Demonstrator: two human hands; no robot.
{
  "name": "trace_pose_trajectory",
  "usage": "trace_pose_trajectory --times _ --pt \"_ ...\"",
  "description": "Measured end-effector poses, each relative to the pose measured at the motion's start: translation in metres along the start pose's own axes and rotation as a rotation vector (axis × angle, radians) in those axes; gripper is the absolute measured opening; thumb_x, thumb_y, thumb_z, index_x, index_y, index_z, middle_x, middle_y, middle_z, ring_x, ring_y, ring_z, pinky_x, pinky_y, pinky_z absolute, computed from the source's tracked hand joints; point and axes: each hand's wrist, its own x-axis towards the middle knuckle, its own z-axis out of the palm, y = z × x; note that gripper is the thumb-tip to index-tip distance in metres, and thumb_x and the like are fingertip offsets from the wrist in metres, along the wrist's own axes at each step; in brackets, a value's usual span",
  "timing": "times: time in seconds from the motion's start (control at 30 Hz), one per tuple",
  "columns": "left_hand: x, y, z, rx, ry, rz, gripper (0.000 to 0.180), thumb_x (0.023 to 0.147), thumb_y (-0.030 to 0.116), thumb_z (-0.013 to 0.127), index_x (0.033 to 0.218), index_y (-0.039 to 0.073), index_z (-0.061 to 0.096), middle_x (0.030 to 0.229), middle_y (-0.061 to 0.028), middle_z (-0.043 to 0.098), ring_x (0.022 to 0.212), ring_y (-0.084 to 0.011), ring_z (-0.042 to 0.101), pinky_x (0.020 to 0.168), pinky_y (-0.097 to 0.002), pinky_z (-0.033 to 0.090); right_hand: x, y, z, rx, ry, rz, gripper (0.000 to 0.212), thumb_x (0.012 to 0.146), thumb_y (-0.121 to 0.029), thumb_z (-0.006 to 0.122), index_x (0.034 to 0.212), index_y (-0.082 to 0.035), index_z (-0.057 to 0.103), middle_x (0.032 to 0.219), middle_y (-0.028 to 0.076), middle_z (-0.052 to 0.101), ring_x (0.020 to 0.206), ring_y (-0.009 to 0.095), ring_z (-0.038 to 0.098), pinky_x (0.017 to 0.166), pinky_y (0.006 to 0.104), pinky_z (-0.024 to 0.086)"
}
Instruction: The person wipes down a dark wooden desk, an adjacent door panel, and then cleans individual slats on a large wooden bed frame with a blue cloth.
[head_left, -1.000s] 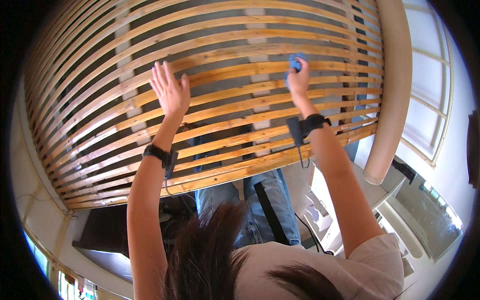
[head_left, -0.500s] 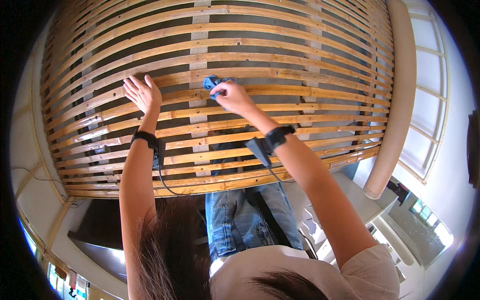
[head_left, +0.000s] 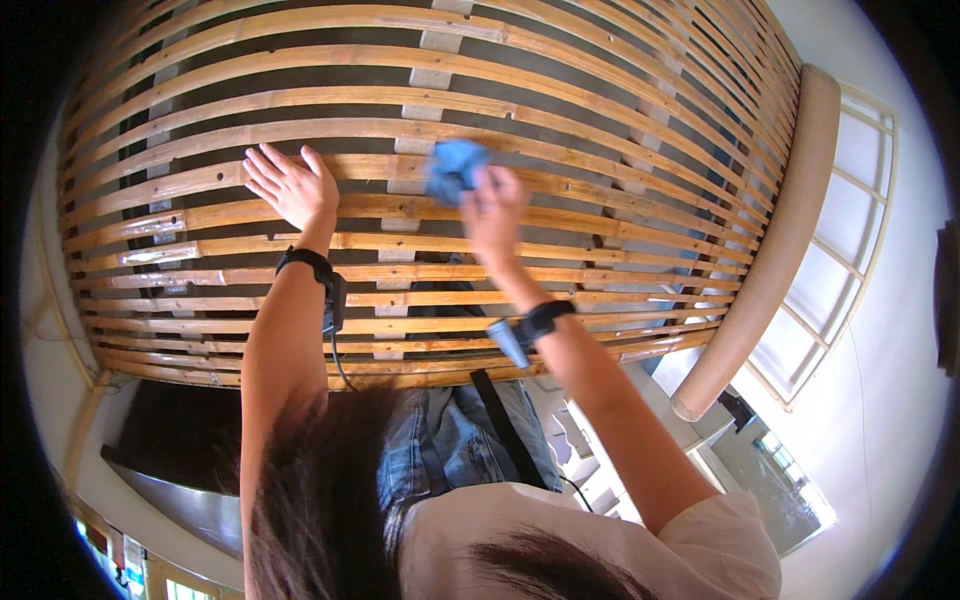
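Note:
A wide frame of yellow-brown bamboo slats [head_left: 300, 97] fills the upper part of the view, with dark gaps between the slats. My left hand [head_left: 297, 190] lies flat on the slats left of the middle, fingers spread, holding nothing. My right hand [head_left: 494, 213], smeared by motion, grips a blue cloth [head_left: 455, 171] over the slats right of the middle. The cloth is bunched and seems to touch a slat. Its lower edge is partly hidden by my fingers.
A long tan roll [head_left: 765, 250] lies along the right end of the slats. Beyond it is a white barred window [head_left: 850, 190]. Pale crosswise supports [head_left: 432, 65] run under the slats. A dark flat surface [head_left: 180, 430] is at lower left. Black bands with cables circle both wrists.
My right hand has moved slightly right with the blue cloth, which now looks more spread out. My left hand stays spread on the slats. The whole view has tilted a little.

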Motion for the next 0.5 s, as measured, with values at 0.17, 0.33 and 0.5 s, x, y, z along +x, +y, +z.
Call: trace_pose_trajectory --times 0.17,0.33,0.5 --pt "0.0 0.007 -0.001 -0.028 0.0 0.034 0.061 0.085 0.039 0.038 0.13 -0.002 0.027 0.138 -0.0194 0.021 0.13 -0.0314 0.016 0.106 -0.0453 0.01 0.022 -0.046 0.034 -0.173 -0.075 -0.21 0.044 0.077 -0.016 0.06 0.119 -0.015 0.047 0.111 0.011 0.044 0.094 0.025 0.043 0.081 0.0401 0.034" --pt "0.001 0.001 0.001 -0.021 0.007 0.021 0.062 0.085 0.04 0.038 0.13 -0.001 0.027 0.138 -0.019 0.021 0.13 -0.0309 0.015 0.106 -0.0449 0.01 0.014 0.051 -0.022 -0.234 -0.118 -0.283 0.036 0.08 -0.011 0.057 0.115 -0.018 0.052 0.101 0.007 0.053 0.089 0.025 0.049 0.077 0.0364 0.038" --pt "0.002 0.01 0.001 -0.045 0.023 0.023 0.062 0.086 0.042 0.038 0.131 0.001 0.026 0.138 -0.0186 0.022 0.129 -0.0315 0.017 0.106 -0.0452 0.011 -0.011 0.229 -0.118 0.883 0.395 0.746 0.018 0.083 -0.013 0.055 0.098 -0.005 0.059 0.076 0.007 0.056 0.068 0.023 0.053 0.065 0.0362 0.041"
